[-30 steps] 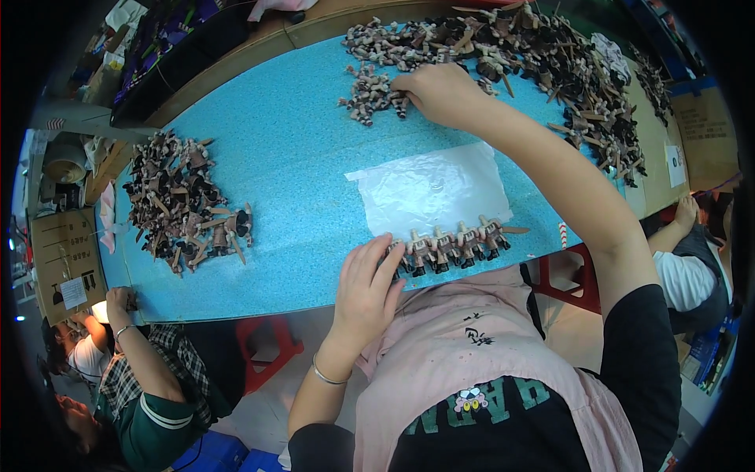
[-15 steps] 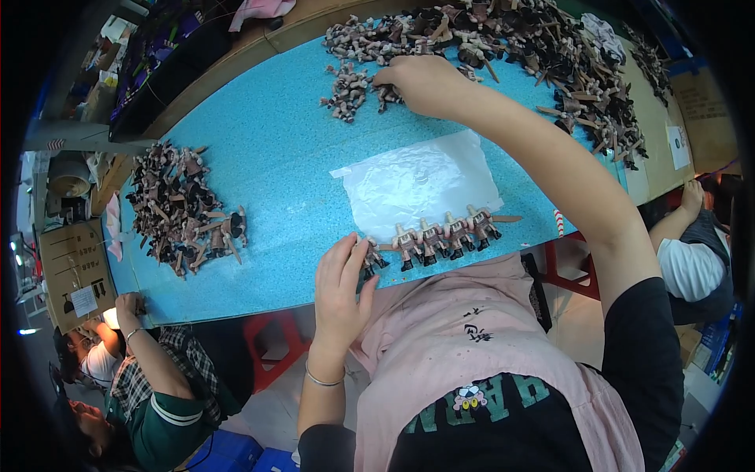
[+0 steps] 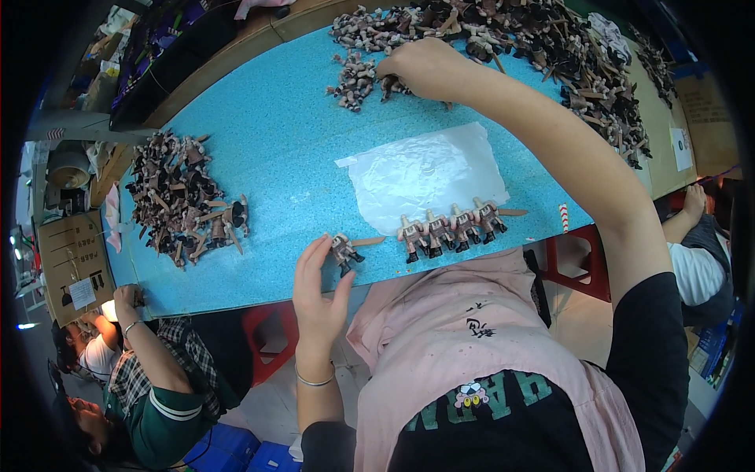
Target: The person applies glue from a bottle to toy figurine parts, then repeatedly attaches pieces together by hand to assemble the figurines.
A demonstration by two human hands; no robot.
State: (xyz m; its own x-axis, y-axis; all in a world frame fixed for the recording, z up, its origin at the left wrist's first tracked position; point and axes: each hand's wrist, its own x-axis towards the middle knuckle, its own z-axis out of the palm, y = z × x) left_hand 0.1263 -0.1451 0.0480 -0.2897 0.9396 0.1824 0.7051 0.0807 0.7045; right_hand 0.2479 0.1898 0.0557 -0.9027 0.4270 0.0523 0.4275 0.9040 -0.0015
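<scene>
Small toy figurines in brown, pinkish white and black lie about the blue tabletop (image 3: pixel 259 149). At the near edge, my left hand (image 3: pixel 318 287) has its fingertips and thumb around a single figurine (image 3: pixel 344 252), which has a brown strip sticking out to the right. Right of it, several figurines stand side by side in a row (image 3: pixel 448 230), along the lower edge of a white plastic sheet (image 3: pixel 425 173). My right hand (image 3: pixel 429 67) reaches to the far side, fingers curled down over a figurine (image 3: pixel 395 86); its fingertips are partly hidden.
A large figurine heap (image 3: pixel 543 39) covers the far right, with a smaller cluster (image 3: pixel 354 82) beside my right hand. Another pile (image 3: pixel 177 193) lies at left. A co-worker's hand (image 3: pixel 127 299) rests at the left table edge. Cardboard boxes (image 3: pixel 71 267) flank the table.
My left hand has slid left with the single figurine, drawing it away from the row. My right hand stays bent over the far figurines, shifted slightly. The view has shifted a little.
</scene>
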